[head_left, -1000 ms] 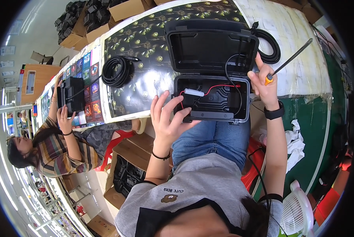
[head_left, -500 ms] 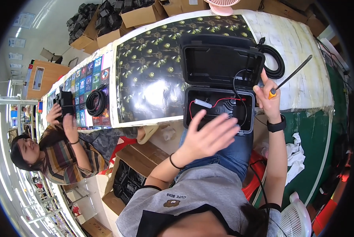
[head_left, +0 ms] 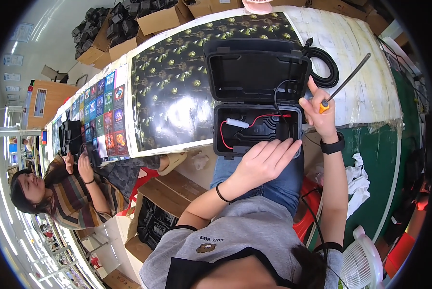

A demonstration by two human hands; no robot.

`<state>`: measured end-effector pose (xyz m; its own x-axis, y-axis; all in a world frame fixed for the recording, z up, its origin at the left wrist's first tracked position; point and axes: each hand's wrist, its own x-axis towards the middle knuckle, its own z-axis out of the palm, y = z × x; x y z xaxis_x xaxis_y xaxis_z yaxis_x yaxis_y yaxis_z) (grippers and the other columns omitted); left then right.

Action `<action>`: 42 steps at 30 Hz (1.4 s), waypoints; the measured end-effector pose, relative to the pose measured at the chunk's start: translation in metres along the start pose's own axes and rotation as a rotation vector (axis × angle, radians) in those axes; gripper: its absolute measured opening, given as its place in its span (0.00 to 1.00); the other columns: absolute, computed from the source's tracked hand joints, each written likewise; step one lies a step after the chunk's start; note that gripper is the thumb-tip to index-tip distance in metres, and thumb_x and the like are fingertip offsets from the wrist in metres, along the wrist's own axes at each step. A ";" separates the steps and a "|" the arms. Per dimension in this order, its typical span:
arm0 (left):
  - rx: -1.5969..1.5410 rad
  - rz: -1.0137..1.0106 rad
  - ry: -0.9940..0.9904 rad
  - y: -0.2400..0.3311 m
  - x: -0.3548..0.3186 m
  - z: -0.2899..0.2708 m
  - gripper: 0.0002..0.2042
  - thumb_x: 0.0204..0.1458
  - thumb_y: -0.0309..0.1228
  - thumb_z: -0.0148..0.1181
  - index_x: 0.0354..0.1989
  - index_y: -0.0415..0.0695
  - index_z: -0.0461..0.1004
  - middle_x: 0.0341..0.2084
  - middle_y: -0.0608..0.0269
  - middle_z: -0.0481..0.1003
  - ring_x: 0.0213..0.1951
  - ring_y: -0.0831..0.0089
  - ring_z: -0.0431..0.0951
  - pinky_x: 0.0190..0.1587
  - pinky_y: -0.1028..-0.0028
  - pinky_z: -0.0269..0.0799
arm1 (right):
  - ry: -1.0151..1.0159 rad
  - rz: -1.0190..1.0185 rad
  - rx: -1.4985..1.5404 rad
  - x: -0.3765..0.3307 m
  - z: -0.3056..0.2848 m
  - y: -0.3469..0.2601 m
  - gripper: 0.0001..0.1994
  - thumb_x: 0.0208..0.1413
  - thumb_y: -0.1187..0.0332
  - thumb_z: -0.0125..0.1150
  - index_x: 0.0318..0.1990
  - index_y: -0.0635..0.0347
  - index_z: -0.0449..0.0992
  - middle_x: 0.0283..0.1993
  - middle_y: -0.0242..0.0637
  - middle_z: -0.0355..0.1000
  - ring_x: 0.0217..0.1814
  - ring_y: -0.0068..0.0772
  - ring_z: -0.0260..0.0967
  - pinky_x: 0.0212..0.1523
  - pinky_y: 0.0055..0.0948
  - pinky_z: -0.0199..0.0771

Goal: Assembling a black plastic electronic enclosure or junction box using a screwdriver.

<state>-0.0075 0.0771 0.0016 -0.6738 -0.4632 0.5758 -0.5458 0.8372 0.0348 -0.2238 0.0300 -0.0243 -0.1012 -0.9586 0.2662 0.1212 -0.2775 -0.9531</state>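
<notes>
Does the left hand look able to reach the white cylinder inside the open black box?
Probably yes: the left hand is at the near side of the black box, the lid is swung open, and nothing visible covers the white cylinder.

One bare left hand and one bare right hand are being seen at one open black plastic box. Being counted are one orange-handled metal screwdriver, one white cylindrical tube, one coiled black cable beside the box, and two pale plastic fans.

Grey shirt — black collar, blue jeans
</notes>
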 end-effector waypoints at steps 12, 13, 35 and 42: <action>0.080 0.064 0.022 0.001 -0.003 0.005 0.18 0.50 0.32 0.61 0.51 0.50 0.77 0.40 0.74 0.77 0.37 0.82 0.76 0.40 0.81 0.68 | -0.004 -0.015 -0.004 0.000 -0.003 0.000 0.20 0.55 0.81 0.63 0.22 0.51 0.56 0.67 0.60 0.59 0.12 0.05 0.57 0.12 0.11 0.55; 0.081 0.066 0.033 0.001 -0.003 0.007 0.18 0.49 0.31 0.61 0.51 0.50 0.78 0.40 0.73 0.77 0.37 0.82 0.76 0.39 0.82 0.68 | -0.005 -0.015 -0.004 0.000 -0.004 0.000 0.20 0.55 0.81 0.63 0.22 0.51 0.56 0.67 0.60 0.59 0.12 0.05 0.57 0.12 0.11 0.55; 0.124 -0.028 0.329 -0.058 -0.095 -0.010 0.16 0.45 0.40 0.72 0.44 0.63 0.79 0.47 0.82 0.76 0.59 0.72 0.65 0.63 0.63 0.57 | 0.009 -0.008 -0.044 0.002 -0.005 0.000 0.21 0.53 0.80 0.65 0.22 0.51 0.57 0.66 0.57 0.62 0.12 0.05 0.57 0.14 0.10 0.57; 0.132 -0.108 0.195 -0.072 -0.093 -0.012 0.14 0.45 0.42 0.69 0.41 0.60 0.78 0.39 0.80 0.79 0.55 0.69 0.70 0.64 0.59 0.56 | -0.032 -0.034 -0.067 0.003 -0.010 0.001 0.21 0.53 0.85 0.60 0.22 0.50 0.54 0.67 0.56 0.60 0.10 0.06 0.56 0.13 0.10 0.55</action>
<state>0.1002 0.0631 -0.0446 -0.5061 -0.4727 0.7214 -0.6783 0.7347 0.0055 -0.2337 0.0279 -0.0262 -0.0726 -0.9504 0.3024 0.0521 -0.3064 -0.9505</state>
